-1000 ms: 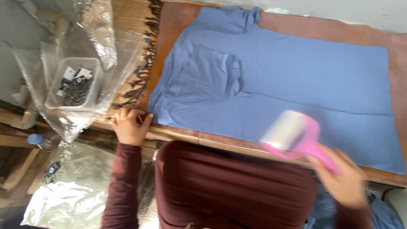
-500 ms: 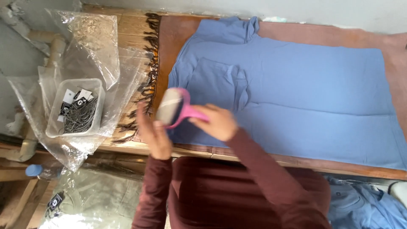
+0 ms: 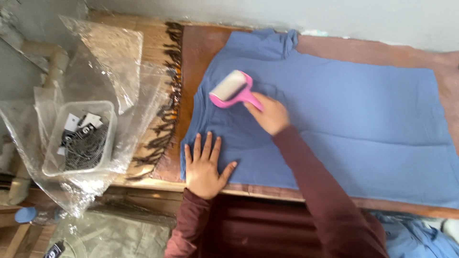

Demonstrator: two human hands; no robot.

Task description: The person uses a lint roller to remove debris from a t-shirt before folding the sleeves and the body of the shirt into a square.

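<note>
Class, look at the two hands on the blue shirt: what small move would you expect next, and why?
Probably a stroke of the lint roller across the blue shirt. The right hand holds its pink handle with the roll on the cloth, while the left hand lies flat, pinning the near edge.

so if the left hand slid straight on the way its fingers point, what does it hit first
Probably the pink lint roller held by the right hand; until then the left hand crosses only blue shirt.
</note>
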